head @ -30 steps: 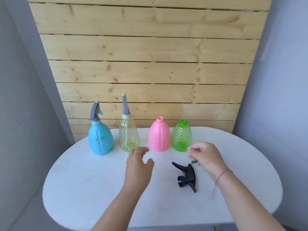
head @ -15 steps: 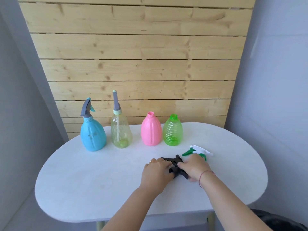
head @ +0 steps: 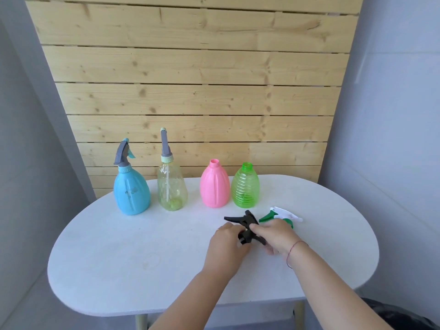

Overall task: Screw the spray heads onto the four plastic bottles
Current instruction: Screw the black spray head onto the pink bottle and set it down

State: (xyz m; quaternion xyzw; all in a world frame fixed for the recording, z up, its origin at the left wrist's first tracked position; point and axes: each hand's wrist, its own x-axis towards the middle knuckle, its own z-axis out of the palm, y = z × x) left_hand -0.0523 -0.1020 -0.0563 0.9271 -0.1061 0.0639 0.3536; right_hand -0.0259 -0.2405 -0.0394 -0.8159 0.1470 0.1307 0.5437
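Observation:
Four bottles stand in a row at the back of the white table (head: 123, 270). The blue bottle (head: 131, 192) and the clear yellow-green bottle (head: 172, 189) each carry a grey spray head. The pink bottle (head: 214, 186) and the ribbed green bottle (head: 245, 188) have bare open necks. A black spray head (head: 247, 226) is held just above the table between both hands: my right hand (head: 273, 236) grips its body and my left hand (head: 227, 248) grips its collar end. A white and green spray head (head: 282, 214) lies on the table behind my right hand.
A wall of pale wooden planks (head: 190, 91) rises behind the table, with grey walls on both sides. A dark object (head: 400, 315) sits low at the bottom right, beside the table.
Both hands came together on the black spray head, which lay loose on the table a second ago. It is now tilted up slightly in their grip.

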